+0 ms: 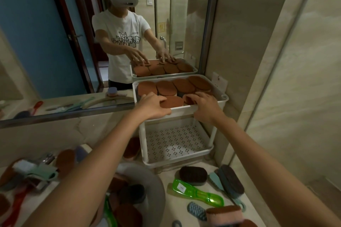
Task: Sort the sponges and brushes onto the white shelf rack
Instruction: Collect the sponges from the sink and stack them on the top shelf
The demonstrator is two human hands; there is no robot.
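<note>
Both hands reach into the top tray (pixel 224 97) of the white shelf rack (pixel 177 162), where brown oval sponges (pixel 165 87) lie flat in rows. The left hand (pixel 152 106) pinches a sponge (pixel 172 101) at the front rim; the right hand (pixel 204 106) rests fingers on another sponge (pixel 188 99). The lower tray (pixel 175 142) is bare. Brushes (pixel 198 192) lie on the tabletop (pixel 166 178).

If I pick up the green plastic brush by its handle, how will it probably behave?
The green brush looks like hard, glossy, translucent plastic, so probably stiff and somewhat slippery. It seems hollow, so likely light. It lies flat on the counter, so unlikely to roll.
</note>
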